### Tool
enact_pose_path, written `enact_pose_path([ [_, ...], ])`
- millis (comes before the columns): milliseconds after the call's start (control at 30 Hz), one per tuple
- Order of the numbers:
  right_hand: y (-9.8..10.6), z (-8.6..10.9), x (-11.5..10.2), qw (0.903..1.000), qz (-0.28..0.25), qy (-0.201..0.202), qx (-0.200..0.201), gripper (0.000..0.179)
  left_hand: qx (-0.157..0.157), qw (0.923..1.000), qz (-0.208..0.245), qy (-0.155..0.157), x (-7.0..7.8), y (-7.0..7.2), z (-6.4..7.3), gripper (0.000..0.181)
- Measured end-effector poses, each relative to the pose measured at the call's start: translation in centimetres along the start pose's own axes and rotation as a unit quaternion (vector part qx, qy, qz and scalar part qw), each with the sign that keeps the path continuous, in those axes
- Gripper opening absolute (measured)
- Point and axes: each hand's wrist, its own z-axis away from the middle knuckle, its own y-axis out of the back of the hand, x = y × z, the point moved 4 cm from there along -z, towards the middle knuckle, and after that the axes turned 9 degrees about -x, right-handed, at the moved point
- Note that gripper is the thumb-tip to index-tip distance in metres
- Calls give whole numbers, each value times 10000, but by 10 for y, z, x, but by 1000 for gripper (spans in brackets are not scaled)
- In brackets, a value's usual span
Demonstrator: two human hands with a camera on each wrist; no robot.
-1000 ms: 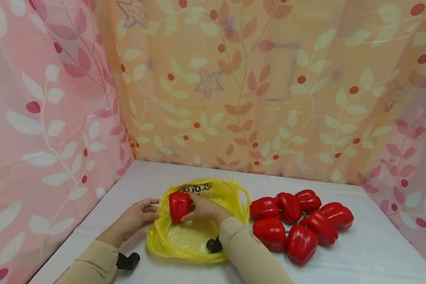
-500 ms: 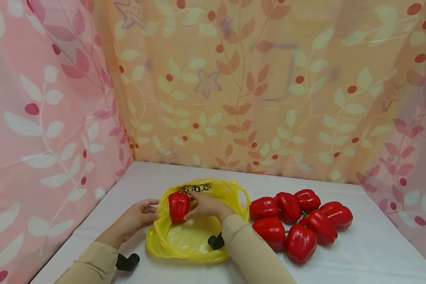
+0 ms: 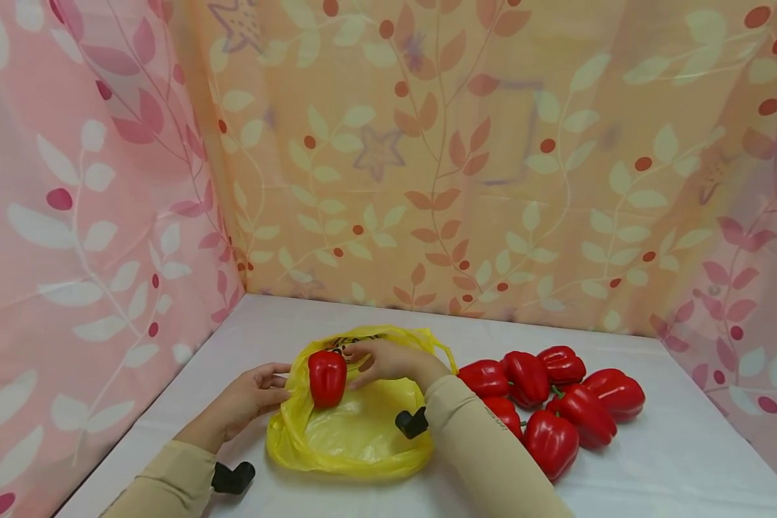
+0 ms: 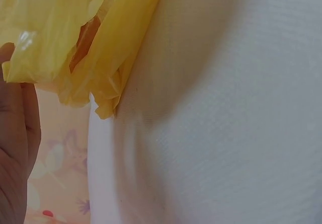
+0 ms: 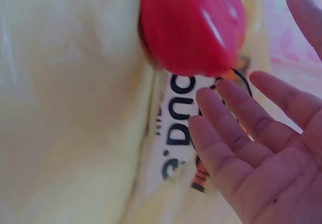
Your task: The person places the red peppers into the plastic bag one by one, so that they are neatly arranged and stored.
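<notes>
Plainly, right hand (image 3: pixel 393 361) free beside red pepper (image 3: pixel 327 378) in yellow bag (image 3: pixel 346 464), left hand (image 3: pixel 246 398) alongside, grip unclear.

Beige fabric left sleeve (image 3: pixel 168 480) | matching beige right sleeve (image 3: pixel 492 459), small dark lettering (image 3: pixel 501 423), unreadable from here | stubby black left-wrist piece (image 3: pixel 234 478) | matching right-wrist piece (image 3: pixel 412 424)

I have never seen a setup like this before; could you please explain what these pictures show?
There is no machine: a person works bare-handed. The wide view comes from a camera on the head, the two close-ups from one on each wrist. On the white surface lie an open yellow plastic bag and, to its right, seven red bell peppers. An eighth red bell pepper sits within the bag's mouth. The left hand touches the bag's left edge; whether it grips it is unclear. The right hand, open beside that pepper, holds nothing.
</notes>
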Motion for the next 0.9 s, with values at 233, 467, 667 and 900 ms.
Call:
enact_pose_path([
  [233, 14, 20, -1, 9998, -58, -148, -114, 63, -5, 10000, -9, -43, 1, -1, 0, 54],
  [467, 32, 45, -4, 9997, 170, -143, -99, 60, -25, 10000, -48, -38, 0, -1, -1, 54],
  [667, 51, 71, -8, 9998, 193, -40, 50, 65, 79, 9999, -110, 46, 2, -2, -1, 52],
  [900, 63, 97, -11, 9995, 212, 104, 200, 67, 140, 9998, -131, 69, 2, -1, 0, 52],
])
